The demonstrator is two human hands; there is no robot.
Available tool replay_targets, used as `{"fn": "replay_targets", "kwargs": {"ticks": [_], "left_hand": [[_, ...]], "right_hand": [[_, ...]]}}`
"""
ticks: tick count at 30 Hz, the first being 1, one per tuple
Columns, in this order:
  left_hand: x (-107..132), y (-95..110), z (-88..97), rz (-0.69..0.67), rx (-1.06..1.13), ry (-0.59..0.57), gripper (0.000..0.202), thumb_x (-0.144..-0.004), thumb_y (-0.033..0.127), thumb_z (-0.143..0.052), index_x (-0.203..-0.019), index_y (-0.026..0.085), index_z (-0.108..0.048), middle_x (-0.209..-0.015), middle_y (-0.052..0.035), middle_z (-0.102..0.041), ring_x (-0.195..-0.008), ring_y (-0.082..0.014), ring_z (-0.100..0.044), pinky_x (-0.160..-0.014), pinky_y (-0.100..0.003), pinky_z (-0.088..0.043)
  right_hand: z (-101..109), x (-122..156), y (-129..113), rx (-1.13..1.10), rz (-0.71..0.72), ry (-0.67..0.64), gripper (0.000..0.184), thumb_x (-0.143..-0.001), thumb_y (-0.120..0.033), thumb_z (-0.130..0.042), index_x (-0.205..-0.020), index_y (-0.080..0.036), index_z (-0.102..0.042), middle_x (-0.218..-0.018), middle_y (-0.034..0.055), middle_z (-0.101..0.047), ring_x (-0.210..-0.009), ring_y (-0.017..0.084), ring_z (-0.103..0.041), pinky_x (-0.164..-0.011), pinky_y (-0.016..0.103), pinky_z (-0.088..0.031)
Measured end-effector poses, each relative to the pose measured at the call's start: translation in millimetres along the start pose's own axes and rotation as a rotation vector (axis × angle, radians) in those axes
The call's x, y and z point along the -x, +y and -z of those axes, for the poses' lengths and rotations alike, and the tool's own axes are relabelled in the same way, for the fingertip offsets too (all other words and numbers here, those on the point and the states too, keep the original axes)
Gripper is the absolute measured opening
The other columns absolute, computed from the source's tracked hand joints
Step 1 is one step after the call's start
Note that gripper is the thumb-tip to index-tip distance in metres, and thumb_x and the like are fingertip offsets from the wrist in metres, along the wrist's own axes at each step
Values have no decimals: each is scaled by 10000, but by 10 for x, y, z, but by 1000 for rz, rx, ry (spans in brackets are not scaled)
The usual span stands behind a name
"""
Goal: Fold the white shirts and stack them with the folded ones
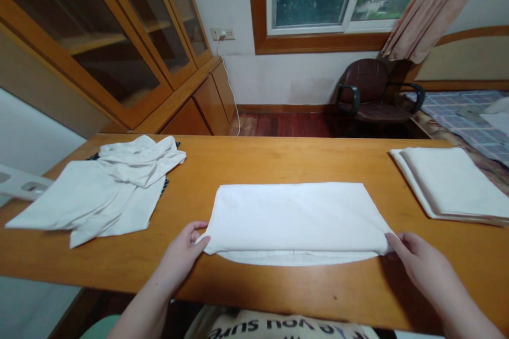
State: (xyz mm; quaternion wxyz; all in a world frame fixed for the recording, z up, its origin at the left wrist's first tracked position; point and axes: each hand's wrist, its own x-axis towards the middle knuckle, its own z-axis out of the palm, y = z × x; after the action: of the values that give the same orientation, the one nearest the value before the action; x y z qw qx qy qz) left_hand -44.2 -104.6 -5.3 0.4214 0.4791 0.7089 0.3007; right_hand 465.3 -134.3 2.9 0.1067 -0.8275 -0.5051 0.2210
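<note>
The white cloth (290, 217) lay folded in a wide band on the desk (278, 156), near its front edge, with a curved lower layer showing beneath the fold. It looked light, soft and limp, likely to crease or sag if held from one point only, and hardly breakable; the two near corners, taken through all their layers, seemed the surest places to grip. The left hand (183, 250) pinched the near left corner between thumb and fingers, barely parted; the right hand (423, 262) pinched the near right corner likewise, its fingertips partly hidden. Rumpled white fabric (99, 190) lay well apart to the left, and a folded white stack (449, 180) to the right.
</note>
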Motion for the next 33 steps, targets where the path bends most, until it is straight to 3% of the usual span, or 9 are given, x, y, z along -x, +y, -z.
{"fn": "replay_targets", "kwargs": {"ticks": [4, 7, 9, 12, 16, 22, 24, 28, 33], "left_hand": [[47, 73, -8, -18, -8, 30, 461, -670, 500, -651, -991, 180, -566, -835, -32, -643, -787, -205, -637, -727, -320, -498], [94, 164, -57, -31, 119, 57, 540, -651, 514, -673, -1058, 177, -562, -1087, -102, -644, -1033, -248, -608, -857, -342, -490], [108, 190, -101, 10, 264, 22, 627, -661, 510, -673, -1160, 165, -517, -1135, -120, -638, -1064, -256, -601, -867, -351, -490], [86, 154, -136, 118, 363, -56, 713, -662, 466, -690, -1242, 140, -437, -980, -96, -686, -910, -238, -657, -803, -351, -502], [20, 62, -98, 127, 238, -43, 717, -618, 441, -714, -1194, 122, -428, -658, 16, -638, -650, -190, -639, -660, -303, -480], [-10, 53, -42, 116, 210, -114, 604, -611, 402, -691, -1118, 149, -482, -708, -15, -656, -693, -201, -640, -675, -302, -480], [-14, 56, -34, 85, 85, -107, 567, -628, 399, -656, -1117, 153, -504, -729, -25, -659, -719, -215, -646, -693, -315, -488], [-27, 69, -3, -45, -377, -52, 515, -663, 306, -571, -1148, 138, -540, -863, -67, -659, -833, -241, -641, -794, -352, -487], [-19, 280, -167, -312, -741, 125, 519, -748, 221, -467, -1248, 88, -515, -1238, -184, -546, -1164, -291, -503, -1031, -434, -345]], "right_hand": [[26, 31, -10, 15, 10, 11, 451, -793, -632, -374, -624, -241, -523, -576, 44, -619, -580, 237, -599, -552, 326, -419], [50, 63, -15, -17, 18, 43, 442, -795, -636, -385, -649, -244, -528, -588, 31, -619, -597, 228, -599, -559, 316, -422], [56, 75, -19, -25, 24, 64, 437, -795, -635, -384, -656, -246, -525, -582, 23, -613, -589, 222, -592, -545, 308, -417], [45, 69, -29, -8, 40, 66, 424, -793, -616, -375, -627, -245, -495, -554, 17, -593, -563, 216, -580, -520, 300, -405], [16, 54, -56, 48, 59, 57, 398, -779, -582, -379, -587, -245, -467, -515, 19, -564, -528, 215, -565, -500, 301, -393], [-13, 46, -65, 60, 114, 41, 366, -776, -532, -399, -581, -241, -506, -559, 42, -596, -535, 220, -575, -512, 309, -409], [-49, 45, -48, 82, 123, 48, 361, -784, -520, -400, -587, -239, -512, -575, 47, -600, -543, 220, -576, -518, 313, -414], [-134, 59, 8, 227, 217, 149, 308, -798, -457, -417, -621, -229, -523, -643, 71, -614, -620, 239, -590, -580, 344, -437], [-129, 27, -96, 376, 377, 395, 367, -831, -460, -419, -921, -152, -596, -925, 167, -648, -847, 320, -610, -777, 451, -466]]}}
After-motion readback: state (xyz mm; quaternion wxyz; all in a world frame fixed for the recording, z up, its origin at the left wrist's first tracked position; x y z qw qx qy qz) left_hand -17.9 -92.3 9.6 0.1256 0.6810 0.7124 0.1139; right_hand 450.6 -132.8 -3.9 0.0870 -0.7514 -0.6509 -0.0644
